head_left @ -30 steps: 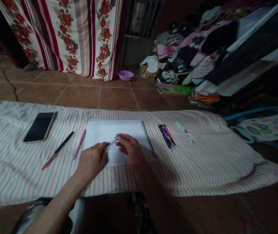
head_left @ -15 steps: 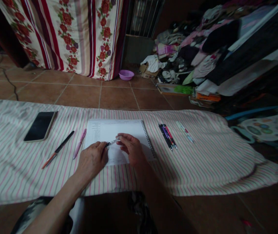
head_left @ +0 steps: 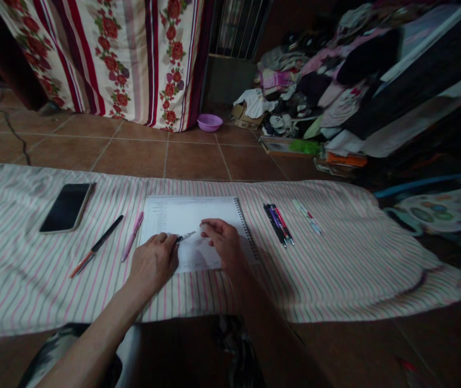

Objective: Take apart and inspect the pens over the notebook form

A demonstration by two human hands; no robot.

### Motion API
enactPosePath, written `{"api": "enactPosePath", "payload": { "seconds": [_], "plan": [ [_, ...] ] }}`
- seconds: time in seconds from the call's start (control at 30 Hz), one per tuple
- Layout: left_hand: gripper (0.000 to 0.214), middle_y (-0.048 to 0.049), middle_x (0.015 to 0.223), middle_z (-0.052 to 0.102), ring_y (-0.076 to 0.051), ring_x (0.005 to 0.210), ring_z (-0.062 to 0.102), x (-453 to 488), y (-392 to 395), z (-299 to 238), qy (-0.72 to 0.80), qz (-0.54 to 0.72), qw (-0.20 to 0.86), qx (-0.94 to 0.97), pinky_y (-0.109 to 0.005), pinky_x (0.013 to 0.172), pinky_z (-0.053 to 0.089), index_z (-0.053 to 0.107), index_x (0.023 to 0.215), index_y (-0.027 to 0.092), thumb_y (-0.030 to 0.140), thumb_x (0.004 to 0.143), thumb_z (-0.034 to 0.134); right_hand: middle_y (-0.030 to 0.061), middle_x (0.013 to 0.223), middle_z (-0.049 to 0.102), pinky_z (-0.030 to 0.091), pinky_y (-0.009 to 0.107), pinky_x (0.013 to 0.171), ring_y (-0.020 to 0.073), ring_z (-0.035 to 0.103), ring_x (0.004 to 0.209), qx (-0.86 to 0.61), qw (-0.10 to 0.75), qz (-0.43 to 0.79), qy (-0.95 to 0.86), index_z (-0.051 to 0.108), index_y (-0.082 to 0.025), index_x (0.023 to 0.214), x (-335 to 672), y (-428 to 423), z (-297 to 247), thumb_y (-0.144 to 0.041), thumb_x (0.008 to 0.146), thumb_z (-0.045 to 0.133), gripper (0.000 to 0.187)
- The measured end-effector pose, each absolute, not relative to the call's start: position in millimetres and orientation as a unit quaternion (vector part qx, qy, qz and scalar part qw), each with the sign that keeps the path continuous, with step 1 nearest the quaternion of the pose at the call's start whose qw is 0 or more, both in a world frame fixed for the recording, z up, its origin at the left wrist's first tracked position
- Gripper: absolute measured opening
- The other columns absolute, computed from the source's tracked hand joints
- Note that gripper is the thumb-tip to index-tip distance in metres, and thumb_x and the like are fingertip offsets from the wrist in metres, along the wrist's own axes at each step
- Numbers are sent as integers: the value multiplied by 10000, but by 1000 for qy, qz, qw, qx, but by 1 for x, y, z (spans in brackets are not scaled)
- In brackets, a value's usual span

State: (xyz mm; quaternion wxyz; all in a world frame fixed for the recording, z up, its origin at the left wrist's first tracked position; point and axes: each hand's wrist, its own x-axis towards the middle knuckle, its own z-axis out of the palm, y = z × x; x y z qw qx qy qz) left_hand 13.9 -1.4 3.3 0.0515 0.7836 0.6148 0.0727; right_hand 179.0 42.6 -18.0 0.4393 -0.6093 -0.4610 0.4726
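My left hand rests over the lower left of a spiral notebook, its fingers closed on a pen. The pen's dark part shows at the fingers and a thin pale end points right; the rest is hidden by the hand. A short gap separates that end from my right hand, which is raised over the page with thumb and fingers pinched. Something small and pale seems to be in the pinch, too small to name. Left of the notebook lie a pink pen and an orange-and-black pen.
A phone lies at the left of the striped cloth. Right of the notebook are several pens side by side and a pale patterned pen. Beyond stand a purple basin and a clothes heap.
My right hand has moved a little to the right, away from the pen's pale end, opening a gap. My left hand stays in place with the pen.
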Motion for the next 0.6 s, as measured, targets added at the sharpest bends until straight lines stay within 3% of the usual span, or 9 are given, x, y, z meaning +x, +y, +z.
{"api": "enactPosePath", "payload": {
  "seconds": [0.1,0.27,0.4,0.6],
  "plan": [
    [275,-62,829,625,-226,837,607,14,-2,2,615,69,40,784,-301,645,437,609,1016,187,251,900,368,37,697,693,471,246,554,175,663,664,-632,406,378,-541,679,-160,875,185,43,-18,-282,741,545,225],
    [281,-63,842,625,-225,849,603,14,-2,1,615,68,40,785,-300,646,439,609,1029,188,253,902,367,43,887,719,469,281,729,173,665,755,-671,312,204,-641,670,-191,915,196,40,-9,-187,788,532,188],
    [287,-63,843,626,-222,846,602,15,-2,3,615,62,44,785,-304,658,442,607,1028,186,243,904,355,39,899,714,444,265,709,178,660,805,-701,247,139,-655,624,-194,965,201,38,-6,-187,813,538,174],
    [284,-60,825,624,-214,836,602,15,-3,4,610,63,45,788,-299,657,444,601,1023,187,243,898,351,54,838,676,408,261,666,178,628,769,-693,205,83,-686,613,-191,851,202,39,-15,-207,814,557,69]
  ]
}}
